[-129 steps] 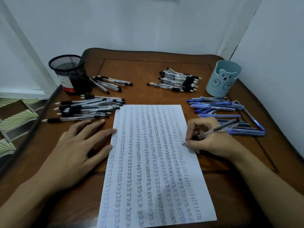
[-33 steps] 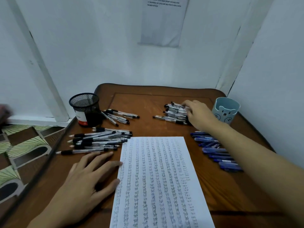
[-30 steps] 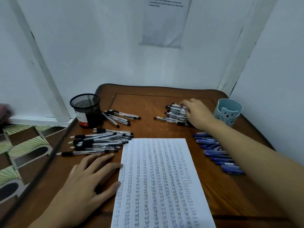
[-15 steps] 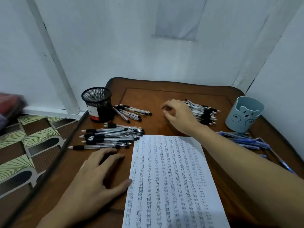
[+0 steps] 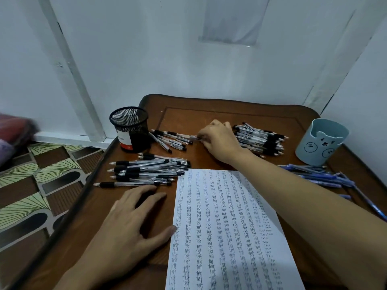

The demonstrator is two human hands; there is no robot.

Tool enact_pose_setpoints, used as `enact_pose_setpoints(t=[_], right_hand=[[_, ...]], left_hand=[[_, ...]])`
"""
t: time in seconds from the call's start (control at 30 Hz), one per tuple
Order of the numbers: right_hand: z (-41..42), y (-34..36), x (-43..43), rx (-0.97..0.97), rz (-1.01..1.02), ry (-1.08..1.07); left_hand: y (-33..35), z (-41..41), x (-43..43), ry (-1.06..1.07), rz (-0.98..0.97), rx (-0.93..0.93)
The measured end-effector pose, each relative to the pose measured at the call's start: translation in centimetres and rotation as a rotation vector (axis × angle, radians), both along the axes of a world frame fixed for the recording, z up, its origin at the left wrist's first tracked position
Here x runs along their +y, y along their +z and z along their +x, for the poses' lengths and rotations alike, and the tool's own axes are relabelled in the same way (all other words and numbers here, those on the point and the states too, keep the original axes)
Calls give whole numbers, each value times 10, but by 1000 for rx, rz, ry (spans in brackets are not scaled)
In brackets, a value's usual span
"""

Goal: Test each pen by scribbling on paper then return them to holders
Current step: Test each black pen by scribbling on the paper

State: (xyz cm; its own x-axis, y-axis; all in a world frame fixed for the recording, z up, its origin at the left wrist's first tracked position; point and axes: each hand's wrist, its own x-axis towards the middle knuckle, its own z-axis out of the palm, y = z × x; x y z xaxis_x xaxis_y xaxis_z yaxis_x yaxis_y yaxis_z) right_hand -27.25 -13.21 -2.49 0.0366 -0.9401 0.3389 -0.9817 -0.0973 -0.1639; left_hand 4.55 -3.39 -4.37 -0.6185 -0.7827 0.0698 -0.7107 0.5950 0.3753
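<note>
1. Clear plastic pens with black grips (image 5: 146, 170) lie in heaps on the brown wooden table (image 5: 209, 115), a few just beside the black mesh holder (image 5: 130, 128).
2. Right hand (image 5: 219, 141), fingers curled, pinches one clear pen (image 5: 195, 137) at that small group.
3. Left hand (image 5: 129, 225) rests flat, fingers spread, thumb touching the scribbled white paper sheet (image 5: 226, 227).
4. Blue pens (image 5: 318, 176) lie near the pale blue bear-faced cup (image 5: 322, 143).

The table (image 5: 209, 116) is showing glossy brown wood. The black holder (image 5: 128, 122) is showing wire mesh, the blue holder (image 5: 320, 147) smooth matt plastic. The pens (image 5: 146, 168) are gleaming in clear plastic beside matt paper (image 5: 219, 227).
</note>
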Motion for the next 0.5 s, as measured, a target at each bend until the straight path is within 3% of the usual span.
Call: enact_pose_setpoints(t=[0.1,0.3,0.5], right_hand=[[1,6,9,-212,-126,-47],[5,40,64,-1109,-343,-162],[1,55,134,-1819,-598,-146]], left_hand=[[0,0,0,-6,-1,5],[-2,1,0,-24,-14,6],[0,-1,1,-19,-11,-31]])
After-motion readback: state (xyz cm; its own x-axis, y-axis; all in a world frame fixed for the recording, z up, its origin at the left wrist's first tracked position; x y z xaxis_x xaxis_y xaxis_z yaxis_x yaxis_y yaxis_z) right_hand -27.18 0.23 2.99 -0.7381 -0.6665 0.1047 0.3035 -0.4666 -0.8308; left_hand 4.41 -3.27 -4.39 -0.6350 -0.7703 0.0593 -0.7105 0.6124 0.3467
